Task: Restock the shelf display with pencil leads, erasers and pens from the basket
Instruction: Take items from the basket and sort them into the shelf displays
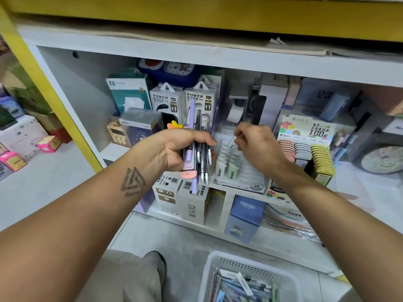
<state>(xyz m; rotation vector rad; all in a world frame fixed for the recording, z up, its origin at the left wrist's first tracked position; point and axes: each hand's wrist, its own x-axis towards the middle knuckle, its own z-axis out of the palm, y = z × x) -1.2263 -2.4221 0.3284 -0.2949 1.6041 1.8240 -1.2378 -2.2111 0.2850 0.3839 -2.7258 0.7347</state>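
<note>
As printed: "POWER BANK" boxes (167,100)

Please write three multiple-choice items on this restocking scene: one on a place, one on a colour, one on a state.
1. Where is the white basket?
A. On the floor, below the hands
B. On the top shelf
C. Hanging on the yellow frame

2. What colour is the rightmost column in the lead display?
A. Pink
B. Grey
C. Yellow

3. What is the left hand doing?
A. Resting flat on the shelf
B. Gripping a bundle of stationery
C. Hanging idle

Answers:
1. A, the basket sits at the lower edge of the view on the floor, in front of the shelf unit.
2. C, the columns run pink, grey, then yellow on the right.
3. B, its fingers curl round the bundle of stationery, with a lilac pen sticking up.
</note>
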